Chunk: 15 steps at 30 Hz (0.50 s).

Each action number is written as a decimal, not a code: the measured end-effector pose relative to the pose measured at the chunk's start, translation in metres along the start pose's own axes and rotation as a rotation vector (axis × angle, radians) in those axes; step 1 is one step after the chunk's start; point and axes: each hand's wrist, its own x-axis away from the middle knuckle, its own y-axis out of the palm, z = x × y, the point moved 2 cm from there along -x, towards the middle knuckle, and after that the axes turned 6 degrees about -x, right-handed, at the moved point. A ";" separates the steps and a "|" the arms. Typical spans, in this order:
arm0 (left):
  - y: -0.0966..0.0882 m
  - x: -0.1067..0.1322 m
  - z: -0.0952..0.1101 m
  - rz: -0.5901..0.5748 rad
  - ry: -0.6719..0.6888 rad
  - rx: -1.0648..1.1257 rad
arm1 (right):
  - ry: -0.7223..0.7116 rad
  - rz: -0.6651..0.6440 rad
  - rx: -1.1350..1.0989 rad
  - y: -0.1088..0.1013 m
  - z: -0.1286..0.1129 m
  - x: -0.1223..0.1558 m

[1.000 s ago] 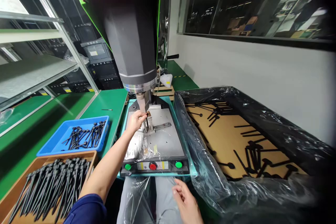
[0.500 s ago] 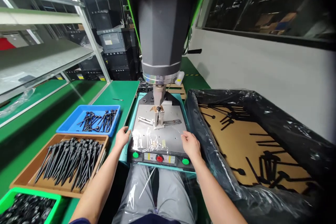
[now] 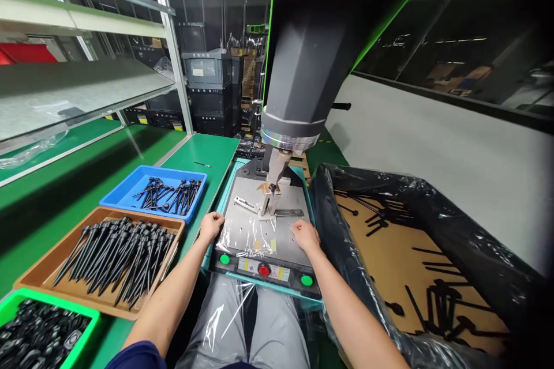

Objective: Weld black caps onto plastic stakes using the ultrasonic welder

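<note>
A press machine with a grey head [image 3: 303, 75] stands over a metal plate [image 3: 268, 225]. Its tip touches a small black part in the fixture [image 3: 272, 193]. My left hand [image 3: 211, 226] rests curled at the plate's left edge, above the left green button [image 3: 224, 259]. My right hand [image 3: 305, 235] rests curled on the plate's right side, above the right green button [image 3: 306, 280]. Neither hand visibly holds anything. A red button [image 3: 264, 269] sits between the green ones.
A blue tray [image 3: 130, 184] with several black pins and a brown tray [image 3: 38, 277] full of longer black pins lie at left. A green bin [image 3: 12, 308] holds black parts. At right, a plastic-lined box [image 3: 433, 207] holds scattered black pieces on cardboard. Shelving stands at far left.
My left hand left the fixture and came back to the plate's left edge. My right hand rose from my lap to the plate's right side. The press tip has come down onto the part.
</note>
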 end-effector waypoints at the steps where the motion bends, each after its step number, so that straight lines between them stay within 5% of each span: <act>1: -0.001 0.000 0.000 0.005 0.009 0.020 | -0.009 -0.003 -0.052 -0.001 0.001 0.001; 7: -0.008 0.005 0.014 0.040 0.076 0.223 | -0.062 -0.012 -0.453 -0.016 0.001 0.011; 15: -0.026 -0.019 0.070 0.093 0.149 0.383 | -0.031 -0.074 -0.914 -0.061 -0.042 -0.011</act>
